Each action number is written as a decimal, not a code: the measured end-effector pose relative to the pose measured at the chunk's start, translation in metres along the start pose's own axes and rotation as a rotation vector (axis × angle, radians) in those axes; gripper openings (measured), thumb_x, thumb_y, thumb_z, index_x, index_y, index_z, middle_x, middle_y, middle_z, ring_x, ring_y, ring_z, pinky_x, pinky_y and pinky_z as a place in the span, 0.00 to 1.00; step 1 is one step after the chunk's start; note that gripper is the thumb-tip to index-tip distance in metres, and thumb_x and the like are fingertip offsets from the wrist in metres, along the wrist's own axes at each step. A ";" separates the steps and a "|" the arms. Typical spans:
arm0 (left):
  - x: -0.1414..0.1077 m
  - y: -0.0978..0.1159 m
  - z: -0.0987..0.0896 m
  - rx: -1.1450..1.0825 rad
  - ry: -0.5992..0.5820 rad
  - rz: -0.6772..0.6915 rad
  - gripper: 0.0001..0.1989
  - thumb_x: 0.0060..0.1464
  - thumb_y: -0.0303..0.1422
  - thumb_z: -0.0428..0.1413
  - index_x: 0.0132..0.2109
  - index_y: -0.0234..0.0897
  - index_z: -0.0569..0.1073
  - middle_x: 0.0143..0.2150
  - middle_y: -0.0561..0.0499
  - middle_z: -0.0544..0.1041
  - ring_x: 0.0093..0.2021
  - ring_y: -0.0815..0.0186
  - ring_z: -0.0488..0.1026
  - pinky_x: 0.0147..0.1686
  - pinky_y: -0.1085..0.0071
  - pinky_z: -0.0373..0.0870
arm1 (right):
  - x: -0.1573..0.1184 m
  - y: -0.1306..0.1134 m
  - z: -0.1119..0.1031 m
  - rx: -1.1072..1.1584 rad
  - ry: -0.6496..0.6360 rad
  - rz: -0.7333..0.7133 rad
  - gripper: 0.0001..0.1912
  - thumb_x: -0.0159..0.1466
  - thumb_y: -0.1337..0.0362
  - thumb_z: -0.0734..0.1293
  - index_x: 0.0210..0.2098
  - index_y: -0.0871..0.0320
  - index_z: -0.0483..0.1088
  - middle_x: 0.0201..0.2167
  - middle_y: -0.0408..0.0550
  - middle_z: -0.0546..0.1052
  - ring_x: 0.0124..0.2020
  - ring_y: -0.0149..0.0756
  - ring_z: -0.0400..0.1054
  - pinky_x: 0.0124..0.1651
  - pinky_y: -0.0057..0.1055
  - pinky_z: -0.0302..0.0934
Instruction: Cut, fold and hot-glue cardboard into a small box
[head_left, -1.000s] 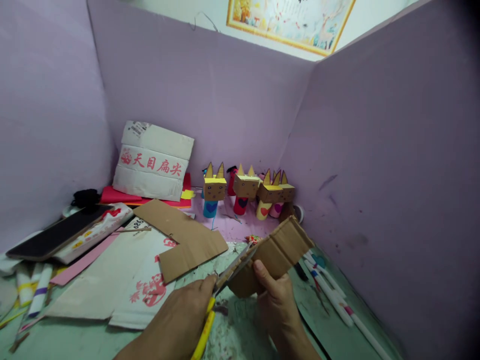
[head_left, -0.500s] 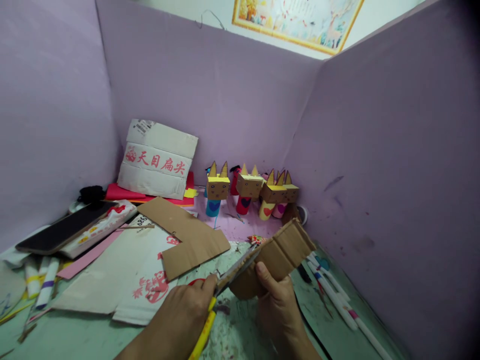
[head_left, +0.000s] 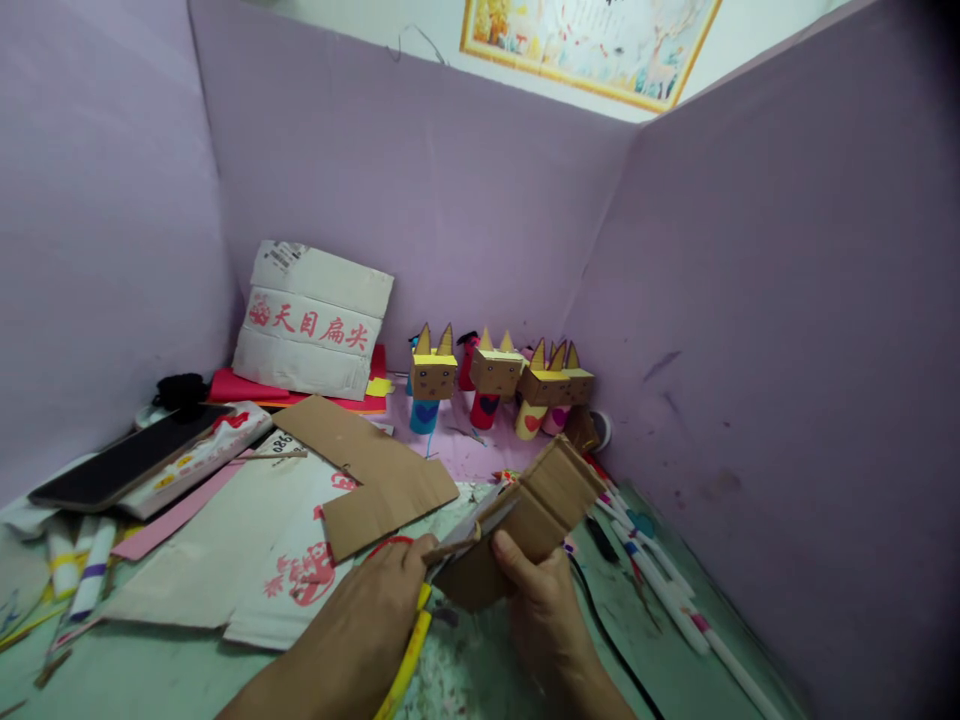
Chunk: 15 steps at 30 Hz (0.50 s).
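My left hand (head_left: 360,618) is wrapped round the scissors (head_left: 414,645), which have a yellow handle and some red showing beside the knuckles. The blades lie across the left edge of a brown piece of corrugated cardboard (head_left: 551,500), and a narrow strip bends away along them. My right hand (head_left: 551,610) grips the lower part of this piece, thumb on the face towards me; its other fingers are mostly hidden behind. Just left of the hands, a brown cardboard offcut (head_left: 390,505) rests on a large white cardboard sheet (head_left: 195,575).
Box-headed figures with pointed ears (head_left: 433,378) stand at the back. A white cardboard piece (head_left: 311,320) leans on the purple wall (head_left: 420,180). A phone (head_left: 131,460) and markers (head_left: 94,570) are at left, more markers (head_left: 667,590) at right. A black cord (head_left: 611,645) runs at lower right.
The cardboard piece has shifted left and slightly down with my right hand. The strip at the blades now bends away more, and its far end no longer reaches up along the edge.
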<state>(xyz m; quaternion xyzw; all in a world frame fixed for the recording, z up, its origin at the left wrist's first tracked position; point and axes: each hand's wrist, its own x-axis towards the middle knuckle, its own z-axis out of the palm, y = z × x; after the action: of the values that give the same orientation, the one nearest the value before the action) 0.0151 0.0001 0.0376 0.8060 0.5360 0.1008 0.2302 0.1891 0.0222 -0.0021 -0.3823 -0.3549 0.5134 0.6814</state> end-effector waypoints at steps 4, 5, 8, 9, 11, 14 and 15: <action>0.000 0.004 -0.003 0.030 -0.035 -0.015 0.27 0.57 0.22 0.42 0.63 0.34 0.60 0.53 0.38 0.74 0.52 0.56 0.72 0.51 0.61 0.67 | -0.003 0.005 -0.001 -0.010 -0.042 -0.021 0.29 0.49 0.58 0.76 0.48 0.60 0.72 0.40 0.52 0.82 0.43 0.48 0.74 0.46 0.41 0.67; 0.000 0.006 -0.003 0.050 -0.049 -0.031 0.27 0.56 0.21 0.41 0.63 0.34 0.60 0.52 0.38 0.75 0.51 0.56 0.73 0.50 0.61 0.68 | -0.004 0.006 -0.001 -0.019 -0.030 -0.029 0.29 0.49 0.58 0.76 0.49 0.60 0.72 0.40 0.52 0.82 0.43 0.48 0.74 0.47 0.41 0.67; -0.002 0.010 -0.005 0.123 -0.077 -0.073 0.28 0.56 0.19 0.42 0.63 0.35 0.60 0.51 0.38 0.76 0.49 0.56 0.75 0.47 0.62 0.69 | -0.006 0.007 -0.002 -0.048 -0.021 -0.027 0.29 0.49 0.58 0.76 0.49 0.59 0.72 0.39 0.51 0.82 0.43 0.48 0.74 0.48 0.42 0.66; -0.002 0.012 -0.006 0.145 -0.087 -0.078 0.28 0.56 0.18 0.42 0.63 0.36 0.60 0.51 0.39 0.76 0.49 0.57 0.75 0.47 0.62 0.69 | -0.006 0.007 -0.002 -0.049 -0.017 -0.026 0.28 0.50 0.58 0.76 0.49 0.58 0.72 0.39 0.51 0.82 0.43 0.48 0.74 0.48 0.42 0.66; -0.002 0.015 -0.008 0.182 -0.104 -0.080 0.28 0.56 0.18 0.42 0.63 0.35 0.59 0.51 0.38 0.75 0.49 0.57 0.75 0.47 0.62 0.69 | -0.007 0.008 -0.001 -0.047 -0.009 -0.026 0.27 0.50 0.58 0.76 0.48 0.58 0.73 0.39 0.51 0.82 0.42 0.47 0.75 0.47 0.42 0.66; -0.001 0.014 -0.007 0.217 -0.125 -0.078 0.28 0.57 0.17 0.40 0.63 0.33 0.58 0.51 0.37 0.75 0.49 0.56 0.75 0.46 0.60 0.69 | -0.008 0.007 0.000 -0.056 0.006 -0.031 0.24 0.49 0.57 0.76 0.44 0.59 0.75 0.38 0.51 0.82 0.41 0.47 0.75 0.46 0.41 0.66; 0.000 0.013 -0.006 0.220 -0.123 -0.072 0.28 0.57 0.17 0.40 0.63 0.33 0.58 0.51 0.37 0.75 0.49 0.55 0.75 0.46 0.60 0.70 | -0.008 0.007 0.000 -0.059 0.011 -0.031 0.24 0.49 0.57 0.76 0.43 0.59 0.75 0.37 0.52 0.82 0.40 0.47 0.75 0.45 0.41 0.67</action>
<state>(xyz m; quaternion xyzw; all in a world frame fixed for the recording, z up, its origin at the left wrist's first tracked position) 0.0232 -0.0027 0.0489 0.8112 0.5573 -0.0165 0.1764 0.1840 0.0157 -0.0086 -0.3996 -0.3722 0.4898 0.6797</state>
